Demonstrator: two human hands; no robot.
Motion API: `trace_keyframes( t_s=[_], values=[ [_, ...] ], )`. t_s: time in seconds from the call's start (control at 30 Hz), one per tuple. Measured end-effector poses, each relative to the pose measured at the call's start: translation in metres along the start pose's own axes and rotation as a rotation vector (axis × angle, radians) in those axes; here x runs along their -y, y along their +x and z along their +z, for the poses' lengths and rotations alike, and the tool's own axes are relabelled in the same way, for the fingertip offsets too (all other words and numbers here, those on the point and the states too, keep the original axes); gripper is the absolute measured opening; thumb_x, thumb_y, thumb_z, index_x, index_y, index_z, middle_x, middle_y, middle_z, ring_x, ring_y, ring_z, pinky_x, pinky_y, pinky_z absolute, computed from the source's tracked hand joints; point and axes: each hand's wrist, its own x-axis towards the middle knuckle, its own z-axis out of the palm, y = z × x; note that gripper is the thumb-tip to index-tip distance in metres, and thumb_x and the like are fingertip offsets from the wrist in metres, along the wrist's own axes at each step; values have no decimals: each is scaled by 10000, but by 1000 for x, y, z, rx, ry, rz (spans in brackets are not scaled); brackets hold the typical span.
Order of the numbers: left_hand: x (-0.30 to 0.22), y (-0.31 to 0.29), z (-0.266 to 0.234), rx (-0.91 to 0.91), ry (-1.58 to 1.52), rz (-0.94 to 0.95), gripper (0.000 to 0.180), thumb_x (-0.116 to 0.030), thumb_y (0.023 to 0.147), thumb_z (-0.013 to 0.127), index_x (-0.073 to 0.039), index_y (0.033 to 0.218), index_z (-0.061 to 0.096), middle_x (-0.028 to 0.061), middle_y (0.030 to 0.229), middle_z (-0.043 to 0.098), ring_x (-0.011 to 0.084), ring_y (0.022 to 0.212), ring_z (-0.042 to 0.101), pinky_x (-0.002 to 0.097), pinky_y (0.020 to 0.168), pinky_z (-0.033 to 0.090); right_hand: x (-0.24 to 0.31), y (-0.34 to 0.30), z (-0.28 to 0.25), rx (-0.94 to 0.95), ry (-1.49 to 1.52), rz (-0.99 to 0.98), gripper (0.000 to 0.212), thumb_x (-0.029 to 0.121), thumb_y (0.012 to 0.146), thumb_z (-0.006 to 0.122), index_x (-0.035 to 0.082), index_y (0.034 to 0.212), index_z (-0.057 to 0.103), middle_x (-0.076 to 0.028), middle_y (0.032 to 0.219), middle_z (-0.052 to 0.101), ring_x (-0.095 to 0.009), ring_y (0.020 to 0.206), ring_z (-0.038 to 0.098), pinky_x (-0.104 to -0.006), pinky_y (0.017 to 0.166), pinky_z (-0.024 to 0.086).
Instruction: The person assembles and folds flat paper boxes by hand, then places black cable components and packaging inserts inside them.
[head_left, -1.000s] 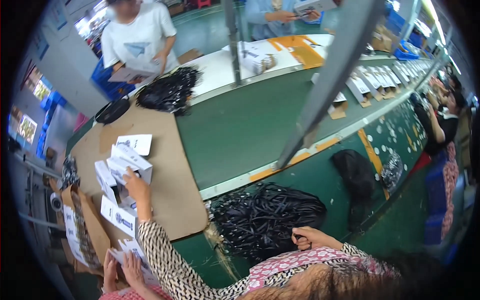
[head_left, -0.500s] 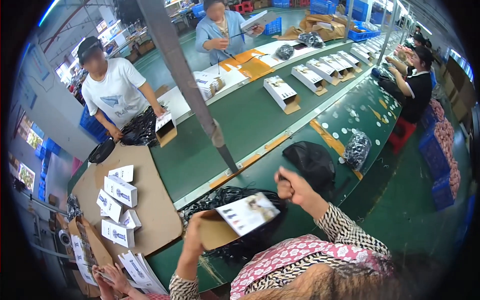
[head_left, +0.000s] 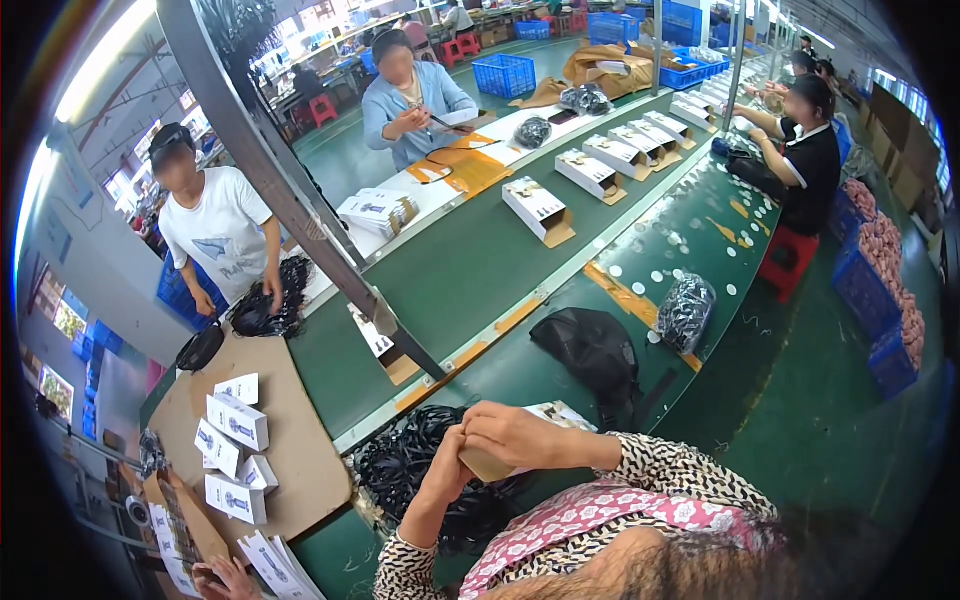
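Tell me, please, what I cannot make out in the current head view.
Head view: the inside of the white printed cardboard box; the left hand and right hand cover its end.
Head view: part of the white box with a brown flap; the grey metal post blocks it.
Head view: the rest of a co-worker's bare hand; the bottom edge cuts it off.
Head view: print on the far white boxes; too small.

"What's on the green worktop (head_left: 490, 375)?"
"A heap of black cords (head_left: 400, 455), a black bag (head_left: 590, 350), a filled plastic bag (head_left: 687, 310), white discs (head_left: 731, 290) and strips of orange tape (head_left: 620, 290)."
"And the cardboard sheet (head_left: 300, 430)?"
"White boxes (head_left: 237, 420), grouped toward its left side."
"The green belt (head_left: 440, 270) beyond?"
"A row of open-ended white cartons (head_left: 535, 205)."
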Motion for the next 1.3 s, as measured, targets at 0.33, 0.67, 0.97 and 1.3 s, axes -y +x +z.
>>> trace_keyframes(
  t_s=[0.33, 0.67, 0.97, 1.3],
  values=[
    [26, 27, 7, -330, -191, 505, 392, -210, 911, 315, -25, 1253, 364, 121, 1175, 484, 217, 1050, 520, 334, 876, 456, -41, -45, -65, -381, -88, 493, 172, 153, 824, 618, -4, 875, 571, -135, 910, 578, -224, 842, 579, -308, 711, 460],
    [75, 97, 58, -259, 167, 519, 724, 57, 779, 517, -31, 1388, 136, 139, 1248, 411, 206, 1152, 428, 309, 972, 348, -128, -62, -39, -376, 596, 759, 411, 80, 853, 512, 13, 1236, 379, -88, 965, 564, -126, 884, 529, -267, 728, 452],
    [105, 93, -5, -267, 162, 233, 449, -70, 882, 536, -16, 1291, 360, 127, 1010, 571, 163, 910, 582, 269, 786, 485, -243, 18, -94, -586, -19, 455, 345, 70, 854, 476, -38, 1181, 455, -236, 1011, 576, -329, 974, 567, -356, 833, 429],
    [120, 49, -19, -664, 1210, 4, 495, -266, 730, 717, -11, 1086, 488, 163, 911, 505, 354, 853, 534, 435, 697, 459, -277, 59, -30, 14, -260, 338, 318, 244, 799, 580, -17, 982, 567, -217, 872, 596, -391, 842, 571, -437, 742, 463]
  ],
)
